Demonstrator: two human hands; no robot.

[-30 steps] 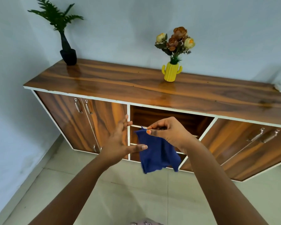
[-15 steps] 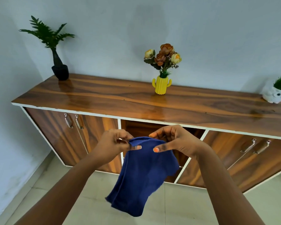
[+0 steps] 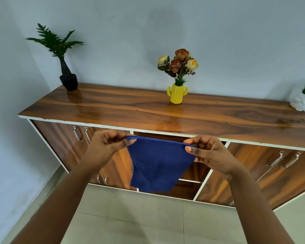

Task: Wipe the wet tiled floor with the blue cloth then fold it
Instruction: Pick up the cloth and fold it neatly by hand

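The blue cloth (image 3: 158, 166) hangs in the air in front of the person, stretched along its top edge between both hands and held above the tiled floor (image 3: 148, 217), touching nothing else. The left hand (image 3: 107, 147) pinches the cloth's upper left corner between thumb and fingers; the right hand (image 3: 209, 154) pinches the upper right corner the same way, so the top edge runs nearly level and the rest droops down, narrowing toward the bottom. Behind the cloth stands a long wooden sideboard (image 3: 113, 110) with a glossy top, closed doors at each side and an open shelf bay in the middle. On its top stand a dark potted plant (image 3: 68, 80) at the left, a yellow cactus-shaped vase (image 3: 176, 93) of flowers near the middle, and a white owl-shaped planter (image 3: 302, 103) at the right edge.
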